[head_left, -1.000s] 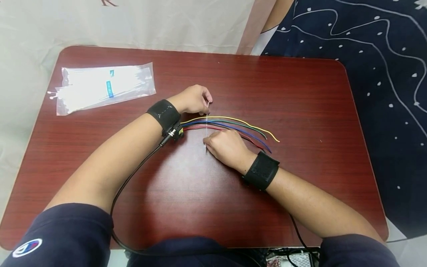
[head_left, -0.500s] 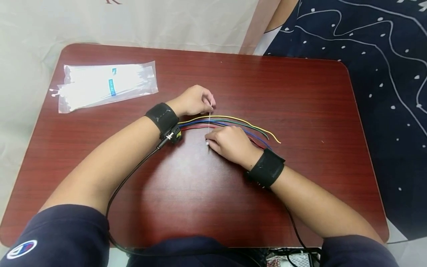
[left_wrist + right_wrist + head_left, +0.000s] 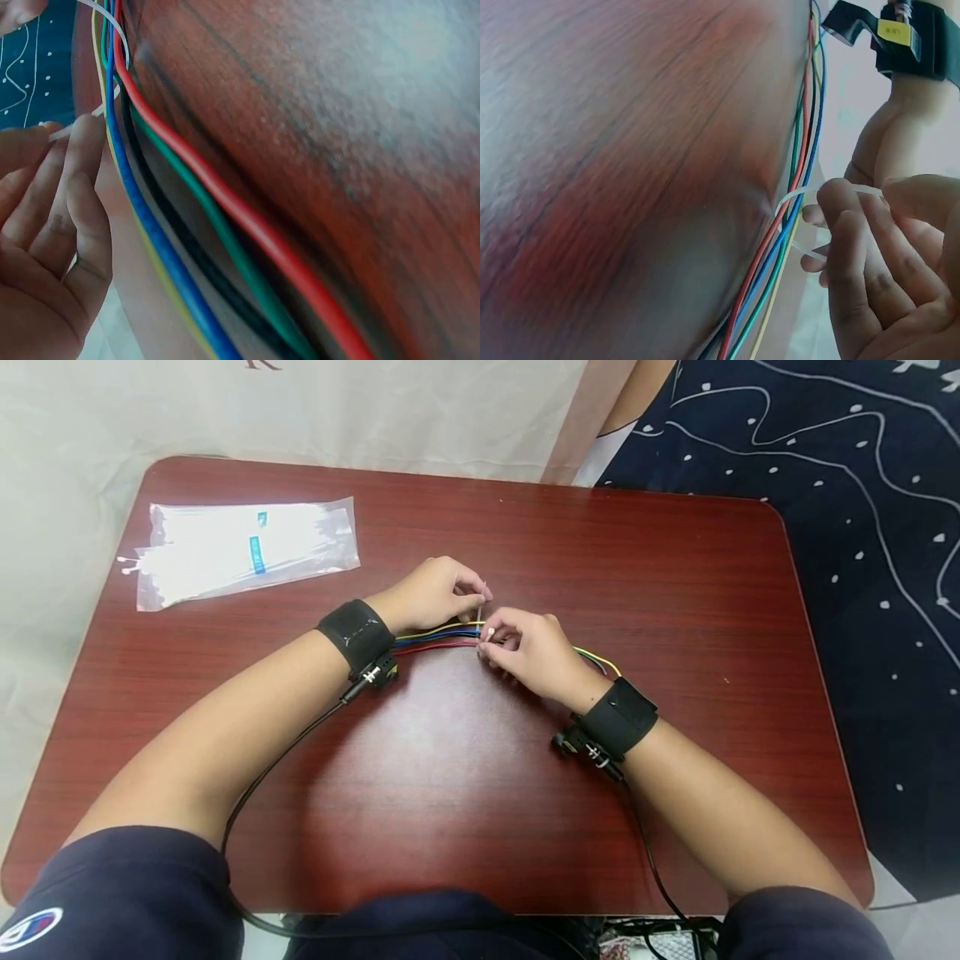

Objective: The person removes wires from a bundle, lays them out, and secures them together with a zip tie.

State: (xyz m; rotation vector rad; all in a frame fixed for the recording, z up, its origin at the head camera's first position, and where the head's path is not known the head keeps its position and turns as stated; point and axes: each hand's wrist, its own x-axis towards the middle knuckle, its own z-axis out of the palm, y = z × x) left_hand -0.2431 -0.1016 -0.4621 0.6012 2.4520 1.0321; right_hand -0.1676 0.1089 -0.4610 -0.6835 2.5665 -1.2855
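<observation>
A bundle of wires, in red, black, green, blue and yellow, lies across the table's middle. A thin white cable tie passes under it and curves up over its near side. My left hand, just beyond the wires, pinches one end of the tie between thumb and fingers. Over the wires, my right hand pinches the other end, where a small white head shows at the fingertips. In the right wrist view the tie forms a loose loop around the bundle. My right hand hides part of the wires in the head view.
A clear plastic bag full of white cable ties lies at the table's back left, some ends sticking out. Both wrists wear black straps with cameras and trailing cables. The table's near edge is close to the person's body.
My right hand has moved up and away from the body, bringing its end of the tie over the wires towards my left hand. My left hand has shifted slightly right, still pinching its end.
</observation>
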